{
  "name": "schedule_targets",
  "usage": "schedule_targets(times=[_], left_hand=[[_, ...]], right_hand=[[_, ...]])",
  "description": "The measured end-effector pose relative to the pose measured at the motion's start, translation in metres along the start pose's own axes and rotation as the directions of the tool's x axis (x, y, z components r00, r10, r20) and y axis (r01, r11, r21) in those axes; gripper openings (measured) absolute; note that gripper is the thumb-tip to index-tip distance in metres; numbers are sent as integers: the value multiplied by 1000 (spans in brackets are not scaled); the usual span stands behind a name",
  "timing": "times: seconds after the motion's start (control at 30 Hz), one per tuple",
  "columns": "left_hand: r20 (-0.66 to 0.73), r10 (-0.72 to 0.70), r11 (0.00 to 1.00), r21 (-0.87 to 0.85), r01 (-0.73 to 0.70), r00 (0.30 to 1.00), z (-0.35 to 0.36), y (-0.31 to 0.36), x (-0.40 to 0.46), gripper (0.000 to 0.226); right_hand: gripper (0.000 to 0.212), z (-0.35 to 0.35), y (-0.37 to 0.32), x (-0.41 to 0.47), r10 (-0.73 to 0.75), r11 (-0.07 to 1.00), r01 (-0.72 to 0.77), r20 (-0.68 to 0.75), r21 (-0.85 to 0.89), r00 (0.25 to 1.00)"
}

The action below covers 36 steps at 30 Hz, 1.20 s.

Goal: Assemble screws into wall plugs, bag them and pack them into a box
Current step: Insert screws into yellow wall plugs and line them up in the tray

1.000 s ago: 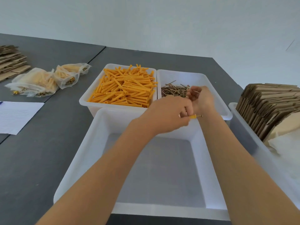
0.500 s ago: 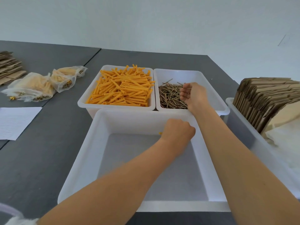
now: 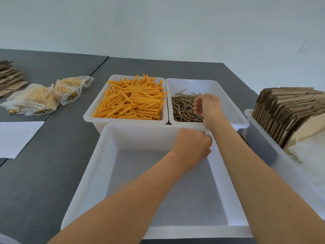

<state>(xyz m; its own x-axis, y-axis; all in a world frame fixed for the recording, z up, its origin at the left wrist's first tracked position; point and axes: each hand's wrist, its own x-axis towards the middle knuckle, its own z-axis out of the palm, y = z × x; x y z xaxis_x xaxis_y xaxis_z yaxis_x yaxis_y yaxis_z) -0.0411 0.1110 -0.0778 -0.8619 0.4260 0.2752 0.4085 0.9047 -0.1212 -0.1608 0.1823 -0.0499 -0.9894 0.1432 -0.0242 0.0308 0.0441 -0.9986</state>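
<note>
There is one view only, from a camera worn on the person's head, looking forward and down across the grey table (image 3: 44, 182). Both forearms reach in from the bottom edge. The nearest white bin (image 3: 91, 182) sits close beneath the lens; the pale wall (image 3: 158, 23) fills the upper part of the frame.

Four white tubs (image 3: 98, 173) stand on the table: one large at 6 o'clock, two smaller at 12, one at 3. Orange wall plugs (image 3: 133, 101) and screws (image 3: 182, 108) are too many to count. Three filled bags (image 3: 44, 99) lie at 10 o'clock, beside one sheet of paper (image 3: 15, 138). Two hands (image 3: 191, 147) show.
</note>
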Motion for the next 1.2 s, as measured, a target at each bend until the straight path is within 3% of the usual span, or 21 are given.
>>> schedule_targets(times=[0.1, 0.2, 0.3, 0.4, 0.53, 0.7, 0.87, 1.0, 1.1, 1.2], left_hand=[[-307, -118, 989, -119, 85, 944, -12, -24, 1, 19], [-463, -292, 956, -155, 248, 837, -19, -59, -4, 19], [-411, -425, 899, -91, 428, 806, -15, -92, -12, 22], [-306, -565, 817, -82, 570, 766, -7, -106, -14, 31], [-186, -600, 800, -148, 581, 778, 0, -107, -7, 29], [-39, -651, 694, -434, 574, 758, -4, -109, -7, 25], [-61, -650, 659, -542, 521, 758, -6, -108, -7, 29], [-201, -596, 692, -619, 370, 778, 1, -107, -6, 35], [-328, -532, 738, -632, 237, 780, 5, -104, -6, 34], [-353, -603, 714, -639, 287, 716, 9, -106, -6, 31]], right_hand=[[25, -1, 7, 5, -204, 921, 163, -82, -354, 976], [22, 3, 10, 3, -251, 714, 240, 80, -658, 965], [35, 7, 9, -3, -102, 536, 251, 233, -806, 967], [34, 11, 5, -4, -8, 402, 248, 267, -881, 964], [21, 12, 4, -7, -37, 407, 245, 252, -880, 967], [17, 12, 7, -9, -89, 450, 226, 209, -864, 974], [19, 12, 9, -11, -311, 591, 231, 46, -773, 949], [15, 10, 4, -13, -457, 760, 294, -154, -579, 876], [13, 11, -1, -17, -372, 911, 310, -218, -271, 902], [13, 17, -6, -23, -128, 966, 160, -163, 201, 978]])
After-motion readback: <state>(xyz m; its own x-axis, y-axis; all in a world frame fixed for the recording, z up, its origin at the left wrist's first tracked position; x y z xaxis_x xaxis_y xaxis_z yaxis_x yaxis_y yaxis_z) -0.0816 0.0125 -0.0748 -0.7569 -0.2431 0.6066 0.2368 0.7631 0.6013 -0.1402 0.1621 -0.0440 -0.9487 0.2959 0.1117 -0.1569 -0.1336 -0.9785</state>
